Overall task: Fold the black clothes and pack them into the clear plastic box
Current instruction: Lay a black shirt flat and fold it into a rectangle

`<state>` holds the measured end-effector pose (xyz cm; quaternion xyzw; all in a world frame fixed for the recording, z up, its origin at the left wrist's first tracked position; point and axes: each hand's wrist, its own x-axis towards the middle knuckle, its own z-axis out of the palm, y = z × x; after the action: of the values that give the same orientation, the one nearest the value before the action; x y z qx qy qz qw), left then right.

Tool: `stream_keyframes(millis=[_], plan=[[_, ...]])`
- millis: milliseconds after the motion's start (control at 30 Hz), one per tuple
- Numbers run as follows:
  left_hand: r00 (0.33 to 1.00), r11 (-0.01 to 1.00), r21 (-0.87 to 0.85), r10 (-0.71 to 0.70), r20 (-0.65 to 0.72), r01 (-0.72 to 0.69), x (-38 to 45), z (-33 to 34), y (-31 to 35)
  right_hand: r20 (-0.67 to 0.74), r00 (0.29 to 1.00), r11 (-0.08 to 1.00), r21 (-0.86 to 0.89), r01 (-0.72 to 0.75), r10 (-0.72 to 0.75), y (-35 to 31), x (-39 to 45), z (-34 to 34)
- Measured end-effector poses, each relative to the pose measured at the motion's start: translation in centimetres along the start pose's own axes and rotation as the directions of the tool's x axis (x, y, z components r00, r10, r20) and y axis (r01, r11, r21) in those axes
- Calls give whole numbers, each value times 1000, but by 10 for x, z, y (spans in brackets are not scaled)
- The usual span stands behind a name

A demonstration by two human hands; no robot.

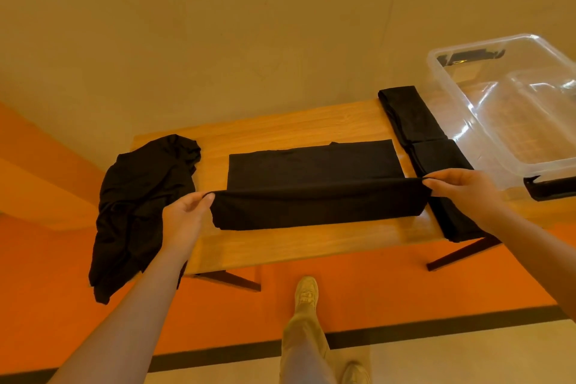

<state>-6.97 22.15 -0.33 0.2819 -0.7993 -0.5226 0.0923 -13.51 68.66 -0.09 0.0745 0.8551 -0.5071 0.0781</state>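
Observation:
A black garment (311, 184) lies flat in the middle of the wooden table (311, 121), its near part lifted into a fold. My left hand (184, 215) pinches the fold's left corner. My right hand (464, 190) pinches its right corner. Two folded black pieces (414, 115) lie in a row along the table's right side, beside the clear plastic box (511, 165). A crumpled black garment (140, 206) hangs over the table's left edge.
The box stands at the table's right end and overhangs it, holding no clothes, with black latches at both ends. The table's dark legs (461, 252) splay outward. My leg and shoes (307, 293) stand on the orange floor below the near edge.

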Motion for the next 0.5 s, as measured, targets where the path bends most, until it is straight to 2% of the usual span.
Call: stream_keyframes(millis=[500], plan=[[997, 991, 124, 38, 66, -46, 139, 48, 51, -134, 983, 992, -2, -128, 126, -48, 124, 16]])
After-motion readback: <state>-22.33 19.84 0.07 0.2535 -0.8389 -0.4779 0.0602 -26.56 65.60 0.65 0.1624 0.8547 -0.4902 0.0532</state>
